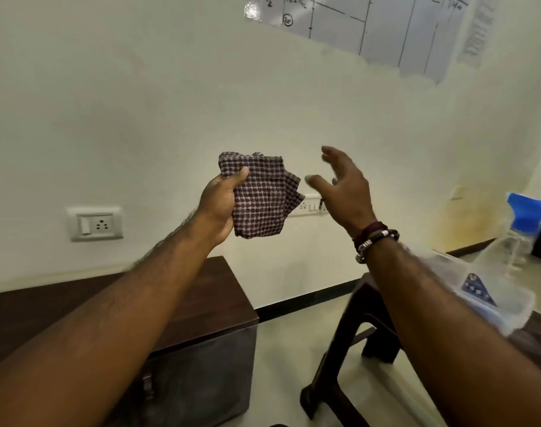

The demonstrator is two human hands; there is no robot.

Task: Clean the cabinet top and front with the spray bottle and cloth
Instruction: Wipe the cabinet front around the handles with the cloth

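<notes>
My left hand [221,204] grips a folded brown checked cloth [260,198], held up in front of the wall at mid-frame. To the right of the cloth my right hand [344,186] hovers with fingers spread and holds nothing. The dark wooden cabinet [223,291] stands low at the left, its top and front partly hidden by my left forearm. A clear spray bottle [515,238] with a blue trigger head stands at the far right edge.
A dark stool or table [340,359] stands to the right of the cabinet, with a clear plastic box [478,291] on it. Wall sockets [95,223] are at the left. A whiteboard sheet [370,29] hangs above. Pale floor lies between cabinet and stool.
</notes>
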